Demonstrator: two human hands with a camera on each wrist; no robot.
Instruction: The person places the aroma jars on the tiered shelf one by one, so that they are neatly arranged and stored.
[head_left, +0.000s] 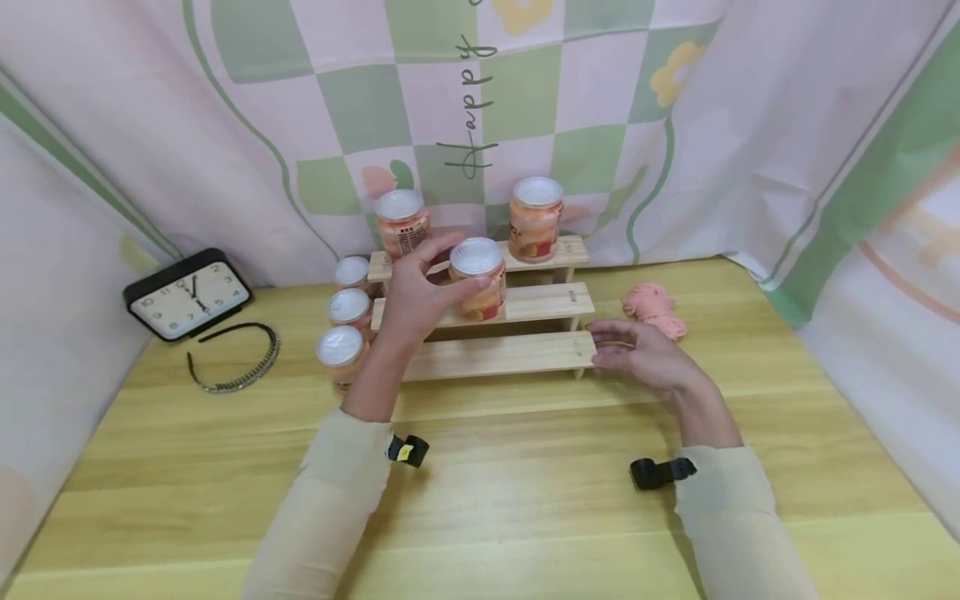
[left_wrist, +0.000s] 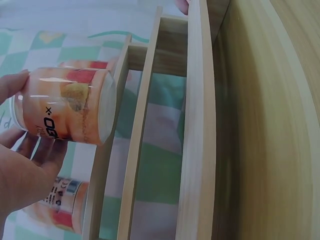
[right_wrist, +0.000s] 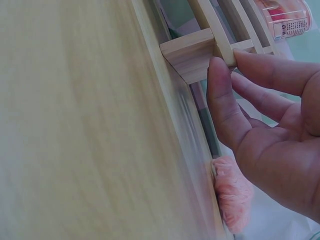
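My left hand [head_left: 422, 290] grips a peach-coloured can [head_left: 480, 287] with a clear lid over the wooden three-step shelf [head_left: 495, 354]. Whether the can touches a step, I cannot tell. In the left wrist view the fingers curl round the same can [left_wrist: 65, 107]. Two similar cans stand on the top step, one at the left [head_left: 403, 221] and one at the right [head_left: 536, 221]. At the shelf's right end, my right hand [head_left: 647, 357] pinches the lowest step's edge between thumb and finger, as the right wrist view shows.
Three more cans [head_left: 349, 308] stand in a row on the table [head_left: 510, 500] left of the shelf. Farther left are a black-framed clock [head_left: 187, 296] and a headband [head_left: 243, 379]. Pink yarn [head_left: 654, 310] lies behind the right hand. A checked curtain [head_left: 517, 92] hangs behind.
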